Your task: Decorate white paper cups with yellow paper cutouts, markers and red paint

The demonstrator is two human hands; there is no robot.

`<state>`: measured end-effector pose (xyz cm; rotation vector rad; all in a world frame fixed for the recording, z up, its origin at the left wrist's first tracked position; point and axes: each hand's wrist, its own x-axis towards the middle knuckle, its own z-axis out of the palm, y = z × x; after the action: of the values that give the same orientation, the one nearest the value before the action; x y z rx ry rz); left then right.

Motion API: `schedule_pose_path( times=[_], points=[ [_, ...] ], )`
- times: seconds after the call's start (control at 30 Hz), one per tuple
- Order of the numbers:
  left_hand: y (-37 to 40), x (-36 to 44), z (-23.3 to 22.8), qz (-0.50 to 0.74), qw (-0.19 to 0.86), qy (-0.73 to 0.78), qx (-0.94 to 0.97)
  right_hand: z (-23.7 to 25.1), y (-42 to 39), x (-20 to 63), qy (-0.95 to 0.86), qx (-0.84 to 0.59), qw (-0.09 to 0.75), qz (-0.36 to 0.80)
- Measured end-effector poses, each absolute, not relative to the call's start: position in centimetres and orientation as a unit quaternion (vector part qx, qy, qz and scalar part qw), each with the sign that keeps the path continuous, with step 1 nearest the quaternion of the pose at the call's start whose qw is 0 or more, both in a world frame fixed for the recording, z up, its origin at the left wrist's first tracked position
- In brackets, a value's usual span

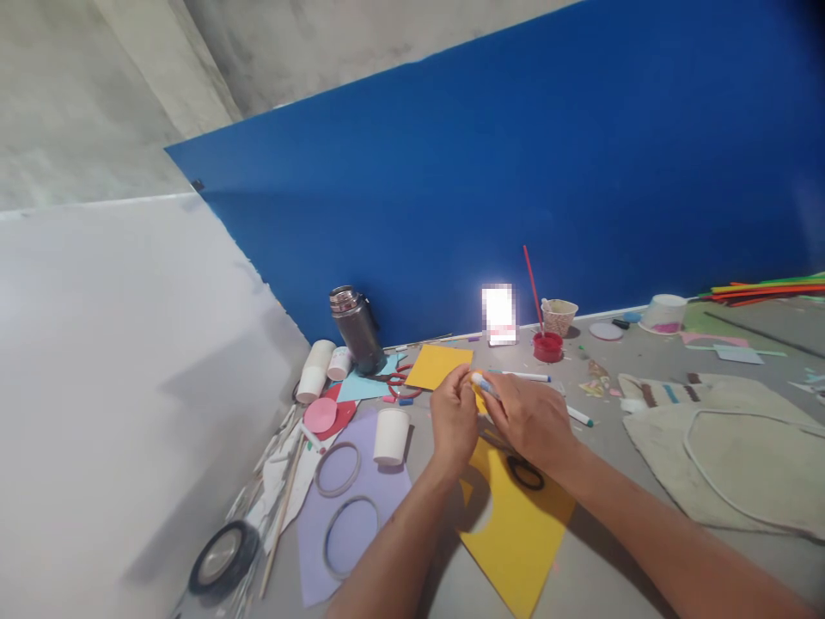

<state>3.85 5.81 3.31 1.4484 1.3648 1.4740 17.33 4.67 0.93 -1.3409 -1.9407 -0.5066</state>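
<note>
A small yellow piece [478,397] is pinched btwn left hand [453,419] & right hand [529,419], fingers closed on it; a marker [485,383] is gripped by right hand too. Held over yellow sheet [516,533], mid-table [599,567], w/ white cup [390,436] just left.

Head camera, forward-down, tilted, close over table [599,567].

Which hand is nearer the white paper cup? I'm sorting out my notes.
Left. The left hand is just right of the white paper cup; the right hand lies farther right.
</note>
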Motion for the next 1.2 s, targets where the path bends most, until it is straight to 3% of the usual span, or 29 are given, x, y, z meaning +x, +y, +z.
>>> schedule_pose_path(
  times=[0.27, 0.4, 0.57, 1.0, 1.2],
  points=[
    [5.6, 4.5, 2.2, 0.572, 0.274, 0.524, 0.569, 0.7, 5.2, 17.5, -0.718, -0.538, 0.394, -0.199],
    [6.0, 4.1, 2.7, 0.608, 0.357, 0.488, 0.515, 0.5, 5.3, 17.7, -0.743, -0.493, 0.393, -0.226],
    [6.4, 3.1, 3.6, 0.562, 0.43, 0.507, 0.492, 0.5, 5.1, 17.5, -0.77, -0.463, 0.365, -0.243],
    [5.7, 4.3, 2.0, 0.57, 0.298, 0.53, 0.553, 0.3, 5.2, 17.3, -0.722, -0.544, 0.385, -0.187],
    [5.7, 4.0, 3.2, 0.583, 0.396, 0.49, 0.513, 0.4, 5.3, 17.7, -0.76, -0.482, 0.378, -0.216]
  ],
)
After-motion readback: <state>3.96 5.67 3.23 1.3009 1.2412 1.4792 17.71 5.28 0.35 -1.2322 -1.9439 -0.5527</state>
